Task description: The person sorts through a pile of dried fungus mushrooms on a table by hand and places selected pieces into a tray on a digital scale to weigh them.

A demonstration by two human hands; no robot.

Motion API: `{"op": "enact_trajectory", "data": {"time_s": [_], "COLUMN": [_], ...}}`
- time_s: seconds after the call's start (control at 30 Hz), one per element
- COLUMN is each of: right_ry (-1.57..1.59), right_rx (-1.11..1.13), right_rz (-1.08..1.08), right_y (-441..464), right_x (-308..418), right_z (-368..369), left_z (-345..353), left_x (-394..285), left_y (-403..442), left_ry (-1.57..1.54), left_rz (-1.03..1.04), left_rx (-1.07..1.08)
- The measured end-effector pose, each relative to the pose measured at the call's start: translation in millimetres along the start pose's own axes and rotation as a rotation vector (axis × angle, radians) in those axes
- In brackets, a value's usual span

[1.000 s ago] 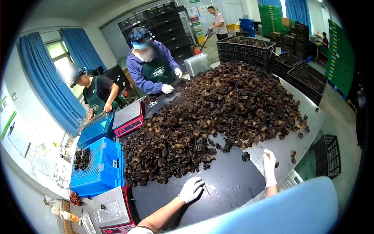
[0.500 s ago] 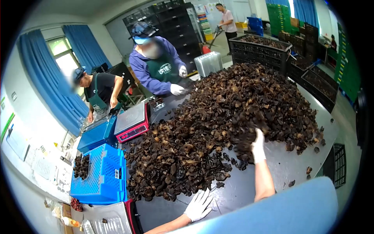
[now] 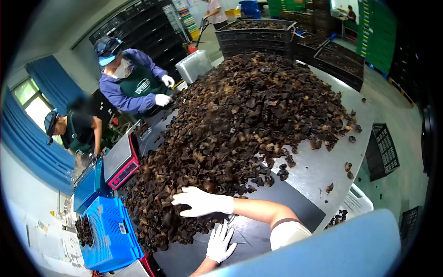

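A large heap of dried black fungus (image 3: 240, 120) covers much of the metal table (image 3: 300, 184). My right hand (image 3: 203, 203), in a white glove, reaches across to the heap's near left part. Its fingers are spread over the pieces, palm down, and the undersides of the fingers are hidden. Close below it, my left hand (image 3: 220, 243), also gloved in white, lies flat on the dark tabletop at the heap's near edge, fingers stretched out and holding nothing.
At left stand a blue plastic crate (image 3: 108, 235) and a red-rimmed scale (image 3: 121, 161). A co-worker in a purple jacket (image 3: 134, 85) works across the heap; another person (image 3: 83, 134) bends at far left. Black crates (image 3: 256, 39) stand behind; a white basket (image 3: 357, 203) is at right.
My right hand has swung left from the heap's right side, where it had a blurred clump of fungus, to the near left part. My left hand stays flat. The camera view has shifted.
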State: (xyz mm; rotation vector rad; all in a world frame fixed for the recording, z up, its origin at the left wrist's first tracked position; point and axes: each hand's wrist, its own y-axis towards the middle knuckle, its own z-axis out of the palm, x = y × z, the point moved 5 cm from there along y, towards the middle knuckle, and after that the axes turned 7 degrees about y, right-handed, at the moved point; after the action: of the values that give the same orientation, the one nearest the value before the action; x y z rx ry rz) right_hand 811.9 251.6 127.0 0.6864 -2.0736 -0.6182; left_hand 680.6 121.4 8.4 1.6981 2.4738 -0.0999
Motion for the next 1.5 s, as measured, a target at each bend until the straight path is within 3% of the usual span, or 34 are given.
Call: {"op": "enact_trajectory", "data": {"time_s": [0.03, 0.07, 0.1, 0.17, 0.2, 0.23, 0.27, 0.3, 0.33, 0.37, 0.43, 0.5, 0.53, 0.63, 0.7, 0.73, 0.83, 0.87, 0.93, 0.97, 1.0, 1.1, 1.13, 1.2, 1.27, 1.37, 1.43, 1.47, 1.5], "right_ry": [0.294, 0.343, 0.204, -0.094, -0.119, -0.469, -0.625, -0.538, -0.344, -0.669, -0.496, -0.478, -0.441, -0.143, 0.320, 0.316, 0.691, 0.614, 0.592, 0.390, 0.214, 0.139, -0.057, -0.003, -0.032, 0.319, -0.019, -0.084, -0.225], "right_rx": [0.041, 0.076, -0.029, -0.388, -0.725, -0.925, -1.017, -1.198, -1.342, -1.353, -1.551, -1.546, -1.486, -1.540, -1.415, -1.416, -1.596, -1.484, -1.320, -1.210, -1.093, -0.494, -0.223, -0.018, 0.175, 0.131, -0.034, -0.554, -0.769], "right_rz": [0.086, 0.248, 0.341, 0.599, 0.770, 0.757, 0.612, 0.710, 0.950, 0.767, 0.929, 0.888, 0.763, 0.586, 0.586, 0.565, 0.693, 0.780, 0.737, 0.457, 0.321, 0.591, 0.626, 0.674, 0.438, 0.416, 0.477, 0.296, 0.383], "right_y": [-20, -37, -60, -134, -181, -240, -298, -345, -395, -439, -483, -437, -413, -318, -293, -268, -180, -169, -135, -107, -80, 9, 27, 43, 52, 19, -11, -46, -83], "right_x": [0, 8, -2, -30, -37, -64, -78, -82, -102, -119, -156, -169, -189, -209, -255, -249, -213, -231, -238, -224, -220, -169, -152, -114, -73, -4, 13, -2, -12], "right_z": [-20, -68, -109, -197, -240, -277, -313, -343, -368, -389, -404, -392, -380, -332, -294, -285, -233, -221, -199, -191, -178, -119, -95, -50, -15, -38, -108, -140, -168], "left_z": [0, -4, 2, 0, -1, -1, -1, -2, -2, -2, -3, -2, -2, 1, 6, 5, 8, 5, 3, 2, 0, 1, 0, -2, 2, 6, 2, 1, 0], "left_x": [-1, -2, -1, -3, -3, -5, -6, -6, -7, -7, -8, -6, -6, -4, -4, -4, -3, -4, -6, -7, -8, -8, -8, -1, 0, -5, -7, -7, -8], "left_y": [2, 5, 3, 5, 6, 8, 9, 13, 14, 13, 14, 15, 14, 11, 8, 5, 11, 11, 11, 12, 14, 12, 12, 10, 6, 4, 6, 7, 6], "left_ry": [0.016, 0.024, 0.060, 0.071, 0.069, 0.071, 0.075, 0.079, 0.080, 0.086, 0.086, 0.084, 0.081, 0.062, 0.055, 0.019, 0.088, 0.065, 0.040, 0.055, 0.074, 0.043, 0.094, 0.120, 0.107, 0.095, 0.086, 0.075, 0.066], "left_rz": [-0.014, -0.025, -0.015, 0.001, -0.003, 0.000, 0.003, 0.003, 0.005, 0.005, 0.010, 0.008, 0.008, 0.004, -0.008, -0.019, -0.010, -0.022, -0.020, -0.016, -0.010, 0.004, 0.006, 0.023, 0.031, 0.031, 0.013, -0.004, 0.001], "left_rx": [0.031, 0.070, 0.067, 0.085, 0.094, 0.104, 0.117, 0.133, 0.146, 0.157, 0.180, 0.206, 0.218, 0.243, 0.251, 0.268, 0.291, 0.285, 0.292, 0.271, 0.247, 0.163, 0.189, 0.179, 0.157, 0.146, 0.143, 0.135, 0.135]}}
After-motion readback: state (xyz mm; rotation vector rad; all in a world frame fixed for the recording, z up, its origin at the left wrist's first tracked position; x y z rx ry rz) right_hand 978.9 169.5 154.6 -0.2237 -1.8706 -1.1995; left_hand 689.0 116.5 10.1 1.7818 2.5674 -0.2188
